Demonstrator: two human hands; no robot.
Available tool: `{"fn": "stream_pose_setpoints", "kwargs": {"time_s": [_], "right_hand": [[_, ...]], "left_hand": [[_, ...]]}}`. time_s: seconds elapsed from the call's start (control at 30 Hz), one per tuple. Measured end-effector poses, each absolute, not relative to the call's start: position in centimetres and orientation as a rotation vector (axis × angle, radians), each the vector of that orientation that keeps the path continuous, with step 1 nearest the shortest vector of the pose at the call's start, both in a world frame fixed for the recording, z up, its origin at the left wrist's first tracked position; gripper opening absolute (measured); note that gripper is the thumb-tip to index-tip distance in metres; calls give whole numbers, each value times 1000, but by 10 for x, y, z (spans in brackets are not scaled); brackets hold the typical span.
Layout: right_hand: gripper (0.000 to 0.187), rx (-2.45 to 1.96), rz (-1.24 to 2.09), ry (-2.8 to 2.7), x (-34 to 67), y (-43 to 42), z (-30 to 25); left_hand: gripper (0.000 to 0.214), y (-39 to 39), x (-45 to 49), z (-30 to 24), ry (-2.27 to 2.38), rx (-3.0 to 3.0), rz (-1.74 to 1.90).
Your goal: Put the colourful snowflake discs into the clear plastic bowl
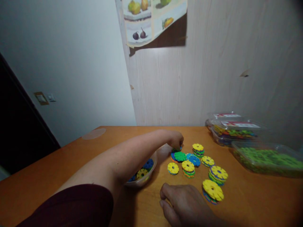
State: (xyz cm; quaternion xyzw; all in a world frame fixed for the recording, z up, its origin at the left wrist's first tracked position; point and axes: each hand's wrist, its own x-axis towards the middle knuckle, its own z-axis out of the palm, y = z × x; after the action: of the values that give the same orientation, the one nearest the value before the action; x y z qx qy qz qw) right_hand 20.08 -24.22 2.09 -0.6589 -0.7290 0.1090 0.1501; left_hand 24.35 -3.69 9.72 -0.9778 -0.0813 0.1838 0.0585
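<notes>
My left hand (174, 138) reaches across the orange table (71, 164) with its fingers pinched down on a small disc stack (177, 148) at the far edge of a cluster of colourful toothed plastic discs. The cluster holds a green disc (180, 156), a blue disc (194, 160) and several yellow-topped stacks (188, 167). My left forearm passes over a clear bowl (142, 180) with more discs in it. My right hand (187, 205) rests on the table near the front edge, fingers curled under, beside a large yellow disc stack (212, 190); I cannot see what it holds.
At the right stand a clear tub of green pieces (267, 159) and two lidded clear boxes (233, 130) of mixed coloured pieces. A wooden panel (213, 72) with a fruit poster (153, 19) rises behind the table. A dark doorway (16, 132) is at the left.
</notes>
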Motion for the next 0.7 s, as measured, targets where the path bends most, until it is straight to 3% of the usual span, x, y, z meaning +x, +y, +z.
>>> {"fn": "stream_pose_setpoints", "kwargs": {"time_s": [0.33, 0.7], "right_hand": [[14, -1851, 275, -2085, 202, -244, 17], [11, -1882, 335, -2059, 200, -245, 19]], "left_hand": [[41, -33, 211, 125, -364, -3128, 357], [32, -12, 84, 159, -600, -3202, 182]]}}
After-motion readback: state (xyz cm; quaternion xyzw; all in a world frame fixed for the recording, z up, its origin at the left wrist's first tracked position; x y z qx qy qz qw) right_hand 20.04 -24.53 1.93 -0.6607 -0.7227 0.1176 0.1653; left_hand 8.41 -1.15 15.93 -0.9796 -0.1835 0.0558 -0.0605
